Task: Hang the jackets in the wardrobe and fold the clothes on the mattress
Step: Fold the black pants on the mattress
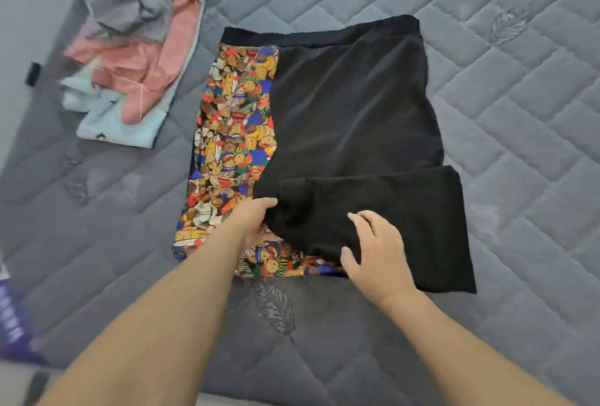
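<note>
The black-and-printed garment lies mid-frame on the mattress; left hand pinches the black flap's lower edge; right hand rests on it, fingers relaxed; draw the flap leftward evenly, smoothing creases before pressing.

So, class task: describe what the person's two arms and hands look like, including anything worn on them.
Both forearms are bare, with no sleeves in view. The left hand and the right hand wear no gloves, and no rings, watch or bracelets can be seen on them or at the wrists. No markings can be made out.
</note>
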